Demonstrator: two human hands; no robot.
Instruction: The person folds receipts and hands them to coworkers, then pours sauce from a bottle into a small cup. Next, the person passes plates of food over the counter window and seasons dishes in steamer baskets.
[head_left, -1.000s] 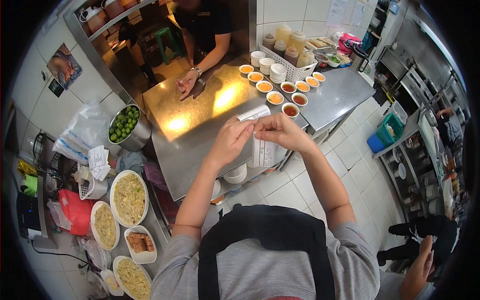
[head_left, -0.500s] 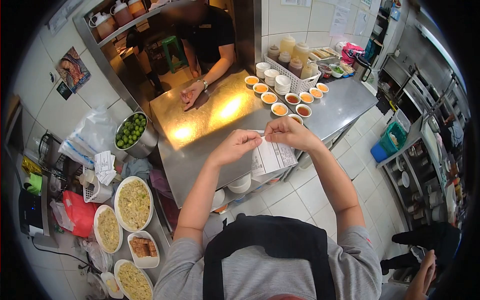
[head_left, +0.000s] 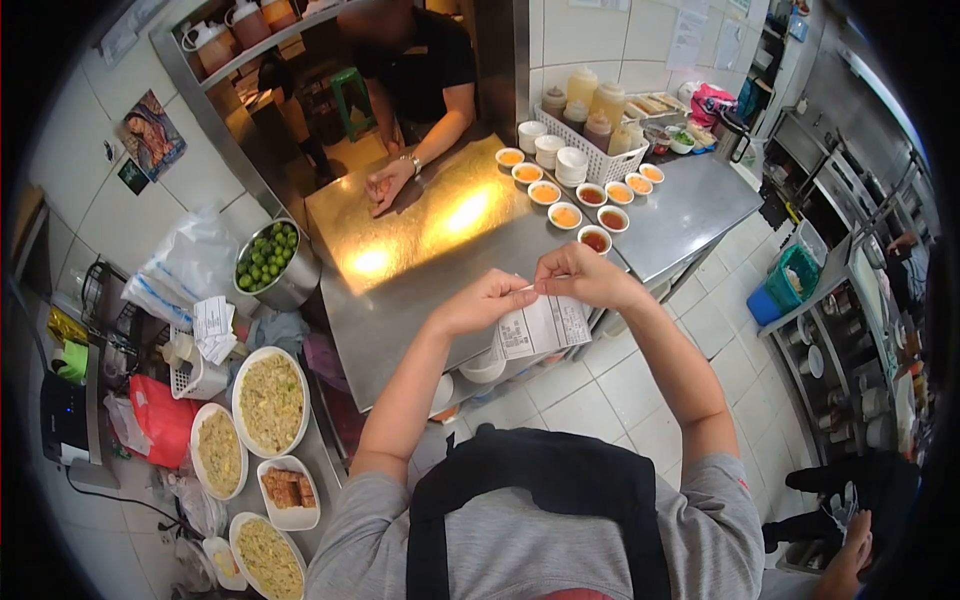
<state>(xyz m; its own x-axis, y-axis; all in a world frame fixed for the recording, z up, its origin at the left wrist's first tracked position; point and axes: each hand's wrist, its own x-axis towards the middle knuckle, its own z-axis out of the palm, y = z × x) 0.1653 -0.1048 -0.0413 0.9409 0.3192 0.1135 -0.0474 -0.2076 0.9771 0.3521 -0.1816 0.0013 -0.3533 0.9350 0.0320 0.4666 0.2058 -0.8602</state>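
Printed paper receipts [head_left: 540,329] hang below my two hands, over the front edge of the steel counter [head_left: 420,310]. My left hand [head_left: 487,299] pinches their top edge between thumb and fingers. Close beside it, my right hand [head_left: 580,275] pinches the same top edge, so the fingertips of both hands nearly meet. The fine print is too small to read. Just beyond my right hand stands a small bowl of red sauce [head_left: 594,239].
Sauce bowls, stacked white bowls [head_left: 571,165] and a basket of squeeze bottles [head_left: 610,160] occupy the right counter. A co-worker's hand [head_left: 388,186] rests across the counter. On my left are a pot of green limes [head_left: 268,258] and oval dishes of fried rice [head_left: 270,403].
The receipts have swung and tilted to the left beneath my fingers, showing more of their printed face. Both hands stay pinched on them, and the view has shifted slightly.
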